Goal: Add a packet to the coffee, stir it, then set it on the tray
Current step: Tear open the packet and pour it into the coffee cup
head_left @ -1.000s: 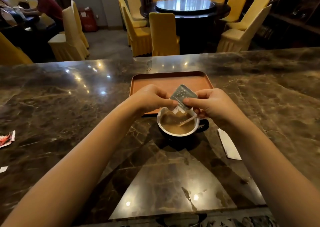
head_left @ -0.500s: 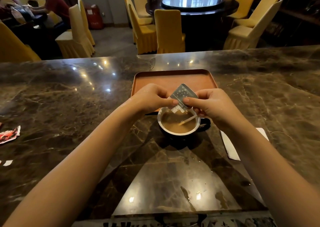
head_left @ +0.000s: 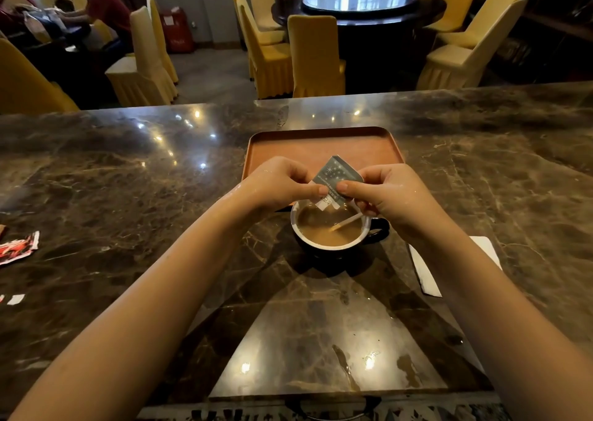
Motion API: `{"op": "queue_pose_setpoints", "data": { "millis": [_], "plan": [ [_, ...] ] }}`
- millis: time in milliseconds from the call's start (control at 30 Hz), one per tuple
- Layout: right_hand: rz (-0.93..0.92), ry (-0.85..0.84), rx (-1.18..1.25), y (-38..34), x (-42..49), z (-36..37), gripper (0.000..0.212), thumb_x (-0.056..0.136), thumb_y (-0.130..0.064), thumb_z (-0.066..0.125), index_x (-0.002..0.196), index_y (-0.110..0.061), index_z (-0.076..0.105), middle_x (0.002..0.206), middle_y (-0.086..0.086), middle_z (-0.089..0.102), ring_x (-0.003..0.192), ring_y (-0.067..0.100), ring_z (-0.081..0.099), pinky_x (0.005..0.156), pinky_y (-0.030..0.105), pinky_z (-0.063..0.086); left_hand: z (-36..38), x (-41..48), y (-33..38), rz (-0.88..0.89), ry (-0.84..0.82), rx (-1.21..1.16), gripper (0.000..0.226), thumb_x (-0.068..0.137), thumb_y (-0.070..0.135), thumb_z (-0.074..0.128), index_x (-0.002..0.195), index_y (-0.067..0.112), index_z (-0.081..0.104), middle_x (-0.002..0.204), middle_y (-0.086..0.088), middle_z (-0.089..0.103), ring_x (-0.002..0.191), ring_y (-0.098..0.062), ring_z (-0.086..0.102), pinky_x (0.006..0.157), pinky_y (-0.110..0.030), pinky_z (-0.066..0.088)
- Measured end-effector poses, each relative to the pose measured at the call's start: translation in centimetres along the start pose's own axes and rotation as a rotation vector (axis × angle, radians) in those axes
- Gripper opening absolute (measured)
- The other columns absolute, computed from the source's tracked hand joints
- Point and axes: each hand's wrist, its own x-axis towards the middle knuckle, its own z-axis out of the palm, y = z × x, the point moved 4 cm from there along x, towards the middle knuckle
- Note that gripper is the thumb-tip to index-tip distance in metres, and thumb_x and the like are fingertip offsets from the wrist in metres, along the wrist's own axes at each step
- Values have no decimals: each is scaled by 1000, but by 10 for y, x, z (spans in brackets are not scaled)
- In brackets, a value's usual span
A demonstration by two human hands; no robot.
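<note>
A black cup [head_left: 333,244] with a white inside holds milky coffee and a pale stir stick [head_left: 348,221]; it stands on the marble counter just in front of the orange tray [head_left: 321,146]. Directly over the cup, my left hand [head_left: 282,184] and my right hand [head_left: 388,195] both pinch a small grey packet [head_left: 335,175] with white stars. The packet is tilted, its lower end pointing down into the cup. The cup's handle points right and is partly hidden under my right hand.
A white paper napkin [head_left: 423,273] lies right of the cup. A torn red wrapper [head_left: 17,247] and a white scrap [head_left: 14,299] lie at the counter's left edge. Yellow-covered chairs and a round table stand beyond the counter; a person sits far left.
Both hands and the packet stay over the cup, almost unmoved. The view has shifted slightly, showing more of the napkin on the right.
</note>
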Motion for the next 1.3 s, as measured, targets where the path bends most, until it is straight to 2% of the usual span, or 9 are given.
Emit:
{"op": "queue_pose_setpoints", "data": {
  "millis": [233, 533, 733, 867, 967, 1067, 1133, 1200, 1300],
  "plan": [
    [-14, 45, -57, -1, 2, 1, 12, 79, -13, 67, 79, -1, 68, 55, 3, 60, 40, 0, 49, 41, 13, 41, -2, -3, 1, 10, -15, -30, 22, 78, 25, 67, 86, 6, 71, 100, -21, 68, 100, -38, 59, 94, -51, 46],
    [-33, 35, -76, -2, 2, 2, 9, 79, -16, 67, 75, -8, 69, 50, -6, 62, 42, 0, 52, 43, 11, 44, -3, -5, 1, 19, -9, -22, 15, 79, 25, 66, 80, 11, 70, 97, -20, 69, 83, -28, 59, 89, -45, 48],
    [-44, 65, -126, -5, 2, 4, 8, 79, -15, 67, 76, -8, 69, 49, -6, 60, 40, -1, 52, 42, 10, 43, -4, -6, 0, 32, -4, -23, 18, 79, 26, 66, 83, 9, 72, 96, -19, 69, 85, -31, 60, 90, -45, 47],
    [39, 68, -3, -4, 0, 6, 14, 81, -11, 65, 87, 1, 67, 51, -1, 59, 38, 1, 48, 39, 11, 40, -4, -8, -4, 36, 7, -57, 25, 80, 29, 65, 93, 8, 70, 99, -13, 70, 97, -27, 63, 93, -44, 48],
    [81, 59, 60, -6, 0, 8, 21, 81, -8, 65, 101, -2, 63, 60, 2, 64, 38, 2, 49, 38, 10, 40, -7, -9, -7, 97, 70, -82, 36, 78, 34, 66, 110, 19, 60, 101, -9, 68, 91, -19, 63, 88, -34, 51],
    [136, 81, 103, -7, 0, 6, 36, 79, -7, 67, 113, -6, 54, 79, 11, 67, 41, 4, 51, 38, 11, 42, -11, -16, -13, 211, 150, -2, 47, 76, 36, 68, 119, 30, 49, 99, 6, 64, 72, -5, 55, 71, -18, 48],
    [176, 85, 190, -7, -1, 6, 41, 79, -4, 66, 116, -3, 50, 79, 13, 66, 41, 4, 51, 38, 11, 41, -11, -21, -17, 297, 181, 89, 50, 74, 32, 71, 119, 35, 48, 103, 15, 59, 75, -1, 52, 66, -11, 43],
    [212, 81, 306, -8, 0, 6, 43, 79, 1, 65, 118, 1, 47, 74, 13, 62, 38, 3, 48, 35, 10, 37, -11, -26, -17, 410, 268, 168, 47, 73, 26, 72, 115, 31, 54, 108, 12, 55, 79, -1, 50, 66, -6, 40],
    [256, 54, 422, -9, -2, 10, 40, 78, 5, 62, 115, 6, 48, 69, 14, 58, 36, 3, 45, 32, 10, 35, -12, -33, -9, 536, 438, 199, 24, 75, 19, 72, 98, 19, 66, 102, 4, 57, 85, -7, 49, 68, -7, 36]
  ]
}}
